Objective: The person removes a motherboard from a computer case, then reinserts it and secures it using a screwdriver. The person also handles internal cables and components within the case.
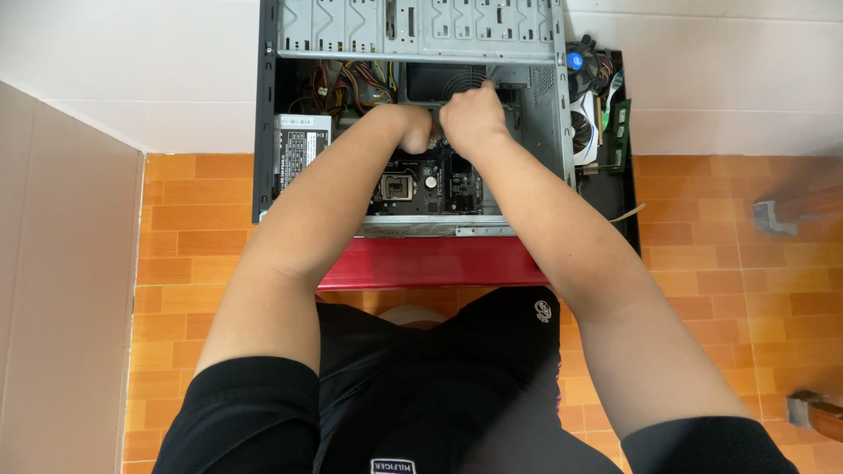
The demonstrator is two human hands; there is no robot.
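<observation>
An open desktop computer case [263,114] lies on its side on a red surface [430,263]. Inside it sits a dark motherboard [421,189] with an empty square processor socket [395,186]. Both my hands reach into the case over the board's far edge. My left hand [413,125] is curled into a fist, and what it grips is hidden. My right hand [471,116] is beside it, touching it, fingers bent down onto something near the rear fan [457,83]. I cannot see what the fingers hold.
A grey power supply [301,145] with a bundle of coloured cables [351,88] fills the case's left side. Loose parts, a cooler fan [584,66] and green memory sticks [620,123], lie on a black panel at the right. A beige cardboard sheet [61,290] stands left, on the orange tiled floor [729,263].
</observation>
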